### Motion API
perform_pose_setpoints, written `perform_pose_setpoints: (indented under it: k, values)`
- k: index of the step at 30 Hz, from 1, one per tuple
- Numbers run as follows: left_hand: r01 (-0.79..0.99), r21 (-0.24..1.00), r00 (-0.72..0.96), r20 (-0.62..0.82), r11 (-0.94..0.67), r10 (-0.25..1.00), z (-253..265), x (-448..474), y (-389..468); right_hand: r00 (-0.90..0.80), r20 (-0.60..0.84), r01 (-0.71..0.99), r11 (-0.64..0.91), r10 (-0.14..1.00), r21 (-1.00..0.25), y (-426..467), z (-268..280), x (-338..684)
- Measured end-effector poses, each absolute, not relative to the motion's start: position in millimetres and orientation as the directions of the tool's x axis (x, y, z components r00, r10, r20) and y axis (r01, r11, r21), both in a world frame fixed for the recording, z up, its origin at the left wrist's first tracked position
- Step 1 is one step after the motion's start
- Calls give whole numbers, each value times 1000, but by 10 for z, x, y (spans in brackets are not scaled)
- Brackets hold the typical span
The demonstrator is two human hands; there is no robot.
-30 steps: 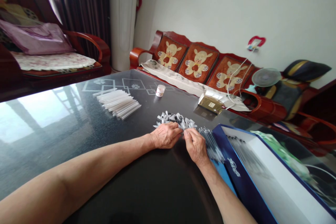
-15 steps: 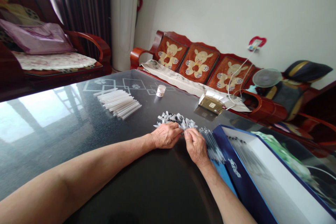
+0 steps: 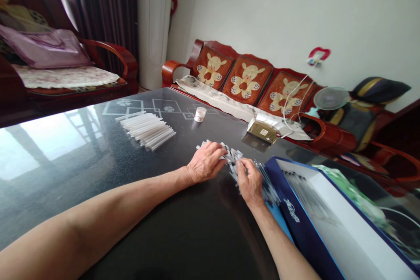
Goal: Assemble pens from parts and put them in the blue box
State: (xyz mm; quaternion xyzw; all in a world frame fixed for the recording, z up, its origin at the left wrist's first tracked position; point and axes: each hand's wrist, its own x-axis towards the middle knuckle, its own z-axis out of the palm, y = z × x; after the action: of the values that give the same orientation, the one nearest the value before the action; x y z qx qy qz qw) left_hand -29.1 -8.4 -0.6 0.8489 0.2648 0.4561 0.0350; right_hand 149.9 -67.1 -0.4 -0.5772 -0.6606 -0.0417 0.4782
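Note:
A pile of small grey-white and black plastic pieces (image 3: 233, 154) lies on the dark table. My left hand (image 3: 207, 162) reaches over its left side, fingers bent and the thumb held apart from them; nothing shows between them. At the pile's right edge, my right hand (image 3: 251, 180) pinches thumb and fingertips together. What the pinch holds is too small and blurred to make out. Beside that hand lies a bundle of thin clear sticks (image 3: 269, 190), looking like pen refills, next to a blue box (image 3: 292, 214). More dark-tipped sticks (image 3: 305, 188) lie inside the box.
A row of white translucent tubes (image 3: 147, 130) lies on the table (image 3: 138, 236) to the left. A small white tub (image 3: 200, 114) stands further back, and a gold tissue box (image 3: 262, 129) sits near the far edge. Green packaging (image 3: 354, 194) is behind the blue box.
My left hand has lifted slightly and opened over the pile. My right hand has moved a little to the right, so the two hands are further apart and more small pieces show between them.

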Motion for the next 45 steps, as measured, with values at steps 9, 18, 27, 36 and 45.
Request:
perform_pose_setpoints:
  k: [9, 18, 27, 36, 45]
  values:
    - [-267, 962, 323, 42, 48, 946, -2, -165, 0, 161, 640, 760, 320, 751, -567, -736, 42, 1337]
    - [-436, 870, 365, -62, 229, 929, 91, -187, 35, 25, 592, 788, 348, 806, -508, -728, -14, 1269]
    - [64, 974, 239, 199, -219, 951, 98, -350, 186, -21, 652, 856, 351, 758, -380, -698, -105, 1369]
    - [696, 333, 468, 461, -636, 754, 100, -295, 14, 214, 749, 847, 263, 628, -462, -643, 1, 1675]
    - [661, 159, 637, 399, -734, 660, 105, -157, -43, 305, 642, 825, 142, 704, -547, -606, 116, 1929]
